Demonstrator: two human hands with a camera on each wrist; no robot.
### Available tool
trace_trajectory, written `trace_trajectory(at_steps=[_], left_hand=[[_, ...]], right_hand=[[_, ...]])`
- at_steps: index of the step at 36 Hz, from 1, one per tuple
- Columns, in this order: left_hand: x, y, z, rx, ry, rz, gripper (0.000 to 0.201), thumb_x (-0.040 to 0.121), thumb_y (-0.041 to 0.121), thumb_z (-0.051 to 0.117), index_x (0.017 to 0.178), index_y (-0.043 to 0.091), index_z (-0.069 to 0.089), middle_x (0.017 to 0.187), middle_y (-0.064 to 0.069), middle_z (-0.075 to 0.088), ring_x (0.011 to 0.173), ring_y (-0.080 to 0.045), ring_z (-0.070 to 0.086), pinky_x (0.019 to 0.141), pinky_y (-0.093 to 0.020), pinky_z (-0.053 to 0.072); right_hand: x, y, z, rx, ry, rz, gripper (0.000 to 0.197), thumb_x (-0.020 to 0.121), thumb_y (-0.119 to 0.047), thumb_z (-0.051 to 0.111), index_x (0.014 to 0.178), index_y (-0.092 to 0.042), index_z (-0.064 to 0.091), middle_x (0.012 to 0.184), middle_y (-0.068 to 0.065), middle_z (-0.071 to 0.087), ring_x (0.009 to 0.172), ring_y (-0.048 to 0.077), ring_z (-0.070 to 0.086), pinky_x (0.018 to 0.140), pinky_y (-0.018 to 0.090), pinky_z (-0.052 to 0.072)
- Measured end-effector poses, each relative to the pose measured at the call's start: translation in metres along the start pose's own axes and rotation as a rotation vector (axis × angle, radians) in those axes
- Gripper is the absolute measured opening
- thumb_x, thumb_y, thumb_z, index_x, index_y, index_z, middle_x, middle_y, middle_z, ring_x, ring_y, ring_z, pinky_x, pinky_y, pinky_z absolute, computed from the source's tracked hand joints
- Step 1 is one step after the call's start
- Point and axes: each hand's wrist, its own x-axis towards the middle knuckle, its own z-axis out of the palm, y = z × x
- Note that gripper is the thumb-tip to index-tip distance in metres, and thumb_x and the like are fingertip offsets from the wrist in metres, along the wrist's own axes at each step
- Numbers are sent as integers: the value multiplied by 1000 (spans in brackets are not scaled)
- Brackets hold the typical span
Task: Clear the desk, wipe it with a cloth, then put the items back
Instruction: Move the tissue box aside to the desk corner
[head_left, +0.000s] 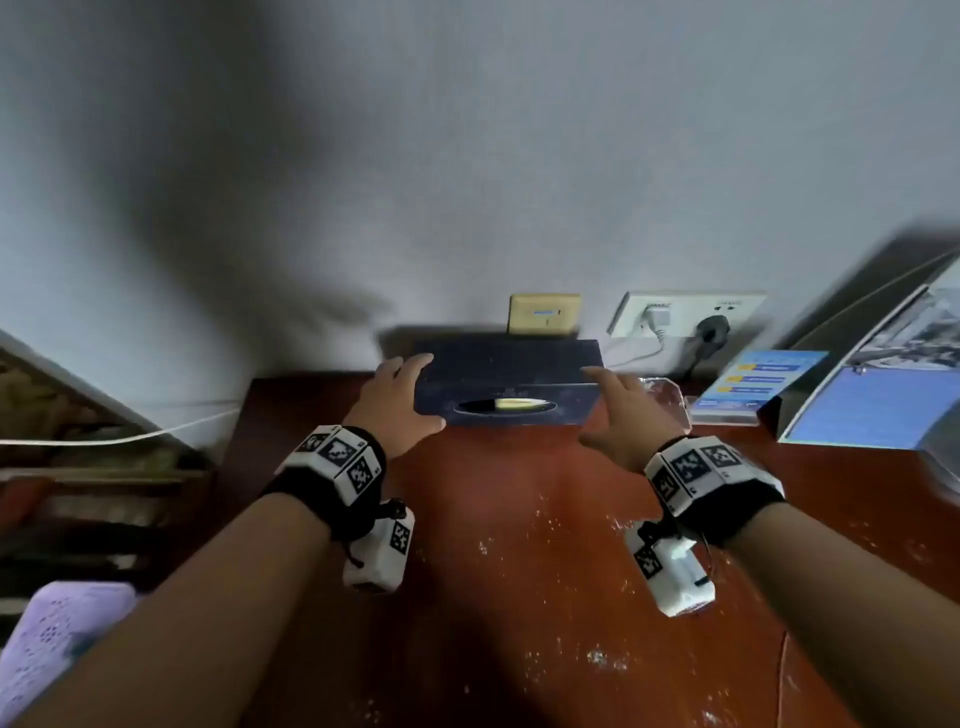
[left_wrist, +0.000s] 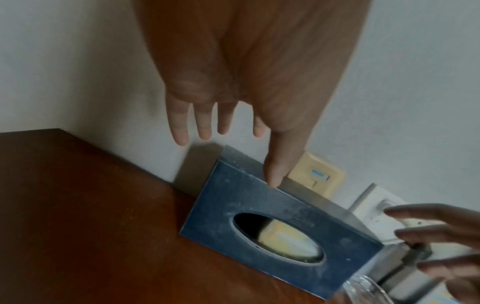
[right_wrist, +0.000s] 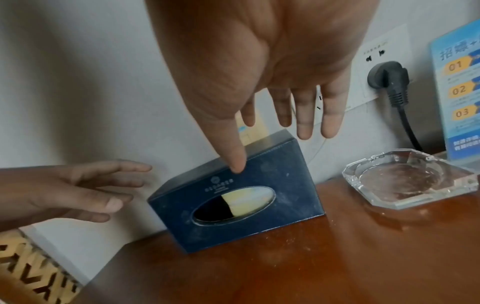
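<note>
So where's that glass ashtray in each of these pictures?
Head: the ashtray is right of centre, just right of the dark blue tissue box.
Left wrist: bottom right corner; only a clear edge shows.
Right wrist: right side, in full.
Shared landmark: the tissue box, next to it in all three views.

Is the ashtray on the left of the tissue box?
No, the glass ashtray stands on the desk right of the tissue box.
</note>
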Motion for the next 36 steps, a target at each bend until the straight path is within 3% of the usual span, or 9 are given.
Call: trace_trajectory(at_steps=[4,8,18,26,31,36], left_hand=[[25,-1,3,16,-21,-23,87,76,28,72,147,25,22,150,-8,23,137,-27,28,112,-38,30],[46,-1,10,9,-62,-33,89,78,22,72,148,23,17,147,-11,20,134,-27,32,110,-32,30],[75,-11,15,-9,-110,-58,93,69,19,78,143,26,23,139,-12,30,121,-29,45,99,-31,38],[74,-8,18,-53,-88,-59,84,65,13,80,132,24,31,130,-12,34,98,-25,49,85,-26,40],[69,-5,19,-69,-68,-53,81,65,11,80,130,21,33,128,-12,33,92,-23,47,83,-24,39],[57,-3,19,-67,-57,-72,81,65,10,80,129,21,33,130,-11,27,97,-32,54,86,-28,43]], right_hand=[[32,4,-2,-5,1,59,82,78,-21,69,145,-31,23,150,7,22,118,29,53,97,39,47],[60,6,-1,-57,-6,72,81,79,-23,69,145,-31,22,152,9,16,124,35,47,100,43,44],[91,10,5,-79,-53,58,85,73,-21,70,143,-31,23,137,8,33,110,33,57,91,42,51],[95,8,11,-33,-41,67,85,70,-12,73,141,-26,28,121,13,42,102,36,58,86,38,50],[93,7,10,-41,-37,66,82,69,-11,76,137,-23,32,119,13,43,102,36,57,87,40,50],[85,4,9,-64,-47,45,81,67,-15,79,133,-24,33,116,11,44,99,35,58,85,42,53]])
